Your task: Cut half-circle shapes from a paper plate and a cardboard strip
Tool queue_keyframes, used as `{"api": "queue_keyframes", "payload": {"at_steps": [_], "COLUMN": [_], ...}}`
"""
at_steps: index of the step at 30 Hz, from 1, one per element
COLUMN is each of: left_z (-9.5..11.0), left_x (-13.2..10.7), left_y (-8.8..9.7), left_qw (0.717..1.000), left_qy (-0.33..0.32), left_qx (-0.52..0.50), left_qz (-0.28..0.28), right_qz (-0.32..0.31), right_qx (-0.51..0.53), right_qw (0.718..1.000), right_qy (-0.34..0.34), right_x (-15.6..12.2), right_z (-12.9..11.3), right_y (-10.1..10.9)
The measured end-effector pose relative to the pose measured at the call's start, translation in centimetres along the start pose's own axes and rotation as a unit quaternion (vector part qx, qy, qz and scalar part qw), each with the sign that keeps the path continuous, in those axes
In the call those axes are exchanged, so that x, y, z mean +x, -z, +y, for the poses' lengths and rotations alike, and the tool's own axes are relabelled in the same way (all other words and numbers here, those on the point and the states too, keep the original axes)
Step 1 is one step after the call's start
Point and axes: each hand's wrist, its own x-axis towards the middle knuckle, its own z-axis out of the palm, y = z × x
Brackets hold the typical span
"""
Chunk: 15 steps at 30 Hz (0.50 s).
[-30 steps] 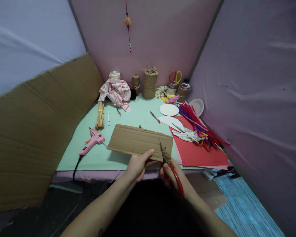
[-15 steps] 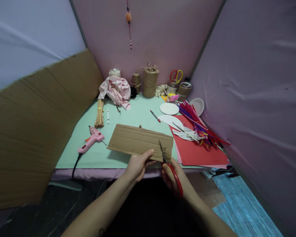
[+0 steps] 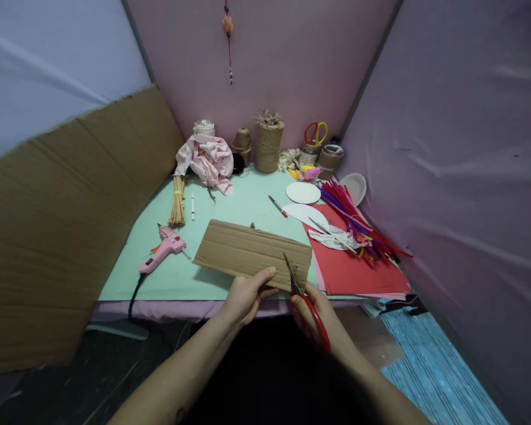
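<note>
A piece of brown cardboard [image 3: 248, 251] is held up over the front of the green table. My left hand [image 3: 250, 295] pinches its lower edge, thumb on top and fingers beneath. My right hand [image 3: 314, 313] is closed round the red handles of a pair of scissors [image 3: 313, 321]. One dark blade lies over the right part of the cardboard, pointing up and left; the other blade is hidden. A small dark mark shows on the cardboard beside the blade.
On the left lie a pink glue gun [image 3: 163, 249], a bundle of wooden sticks [image 3: 177, 200] and a white marker [image 3: 193, 206]. Right are red paper sheets [image 3: 354, 274], pipe cleaners [image 3: 351, 215] and white ovals [image 3: 303, 192]. Twine rolls [image 3: 269, 144] stand behind; a large cardboard sheet [image 3: 71, 224] leans left.
The cardboard has tilted very slightly, its right end a touch lower and further right. The scissors and both hands keep nearly the same place. The view has shifted a little.
</note>
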Motion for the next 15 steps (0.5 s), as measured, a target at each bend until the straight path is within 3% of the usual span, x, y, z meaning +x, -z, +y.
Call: {"api": "queue_keyframes", "payload": {"at_steps": [15], "left_z": [-0.11], "left_x": [-0.59], "left_y": [0.27], "left_qw": [1.000], "left_qy": [-0.004], "left_qx": [0.023], "left_qz": [-0.007], "right_qz": [-0.017], "right_qx": [0.024], "right_qw": [0.999], "right_qy": [-0.015], "right_x": [0.80], "right_z": [-0.77], "right_y": [-0.09]}}
